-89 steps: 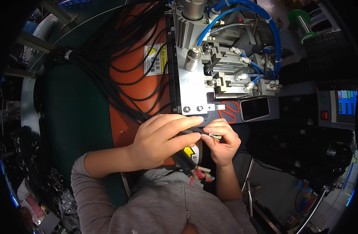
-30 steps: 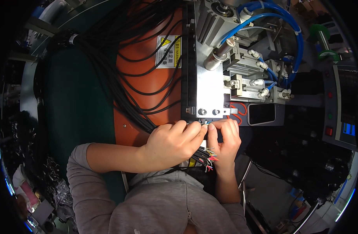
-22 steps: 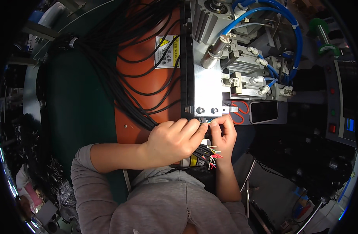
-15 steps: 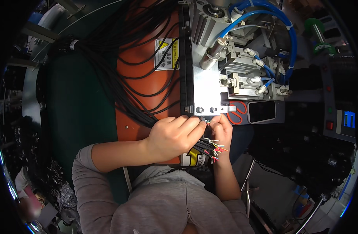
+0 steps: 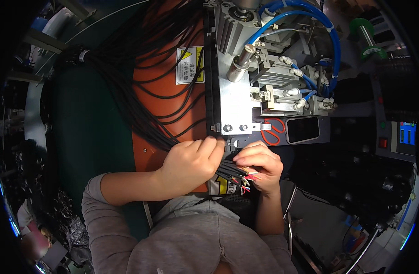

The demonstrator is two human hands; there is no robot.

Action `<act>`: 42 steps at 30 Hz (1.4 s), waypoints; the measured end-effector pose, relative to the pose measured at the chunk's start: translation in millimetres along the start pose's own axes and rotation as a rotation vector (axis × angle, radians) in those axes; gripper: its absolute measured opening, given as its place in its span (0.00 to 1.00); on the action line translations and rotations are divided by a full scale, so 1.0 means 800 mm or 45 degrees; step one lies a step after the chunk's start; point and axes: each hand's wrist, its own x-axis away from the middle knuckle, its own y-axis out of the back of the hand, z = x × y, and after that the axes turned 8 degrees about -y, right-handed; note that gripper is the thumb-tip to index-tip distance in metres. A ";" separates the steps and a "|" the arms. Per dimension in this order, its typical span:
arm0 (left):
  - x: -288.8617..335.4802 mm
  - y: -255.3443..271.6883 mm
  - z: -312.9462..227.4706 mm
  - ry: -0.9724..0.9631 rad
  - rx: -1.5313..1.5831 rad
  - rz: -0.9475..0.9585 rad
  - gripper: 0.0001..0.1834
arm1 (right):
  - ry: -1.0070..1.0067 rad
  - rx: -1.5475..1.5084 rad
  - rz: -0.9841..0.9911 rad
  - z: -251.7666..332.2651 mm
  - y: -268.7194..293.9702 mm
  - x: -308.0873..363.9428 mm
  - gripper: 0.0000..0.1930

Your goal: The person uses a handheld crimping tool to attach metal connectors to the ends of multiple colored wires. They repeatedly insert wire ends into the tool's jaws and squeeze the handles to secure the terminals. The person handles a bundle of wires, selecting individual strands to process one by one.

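My left hand (image 5: 191, 162) is closed around a bundle of black cables (image 5: 227, 170) below the front end of a silver metal plate (image 5: 237, 105). Stripped ends with thin red, white and yellow wires (image 5: 244, 182) poke out of the bundle toward the right. At those ends sits my right hand (image 5: 264, 166), its fingers curled against the cables; its thumb is mostly hidden. Between the hands and the plate, a small dark fixture with a bright metal piece (image 5: 232, 144) shows. More black cables (image 5: 123, 96) run from the left hand up across an orange panel (image 5: 145, 123).
Pneumatic cylinders (image 5: 282, 98) with blue air tubing (image 5: 336, 55) stand to the right of the plate. Red-handled scissors (image 5: 274, 132) and a phone (image 5: 302, 129) lie near my right hand. A green-flanged spool (image 5: 367, 36) and a control box with a blue screen (image 5: 406, 134) are farther right.
My right hand has come down from the plate's front end to the wire ends, uncovering the small fixture. The left hand keeps its hold on the bundle.
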 end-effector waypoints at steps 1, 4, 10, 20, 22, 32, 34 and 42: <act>-0.001 0.000 0.001 -0.037 0.080 -0.018 0.14 | 0.015 0.037 -0.020 0.001 0.001 0.000 0.11; -0.014 0.001 0.007 -0.170 0.152 -0.425 0.18 | -0.048 0.032 -0.248 0.006 -0.002 0.000 0.11; -0.007 -0.003 0.013 -0.187 0.387 -0.363 0.13 | -0.081 -0.115 -0.441 0.028 -0.029 -0.005 0.12; -0.008 0.003 0.010 -0.110 0.444 -0.408 0.10 | -0.118 -0.047 -0.359 0.024 -0.029 -0.018 0.09; -0.011 0.001 0.011 -0.106 0.493 -0.403 0.10 | -0.082 -0.031 -0.463 0.025 -0.034 -0.016 0.09; -0.009 0.000 0.007 -0.075 0.428 -0.338 0.09 | -0.331 -0.167 -0.487 0.035 -0.034 -0.012 0.07; -0.010 -0.002 0.008 -0.093 0.435 -0.368 0.09 | -0.449 -0.488 -0.463 0.037 -0.033 -0.011 0.06; -0.009 -0.005 0.007 -0.060 0.486 -0.422 0.09 | -0.180 -0.032 -0.577 0.029 -0.048 -0.010 0.07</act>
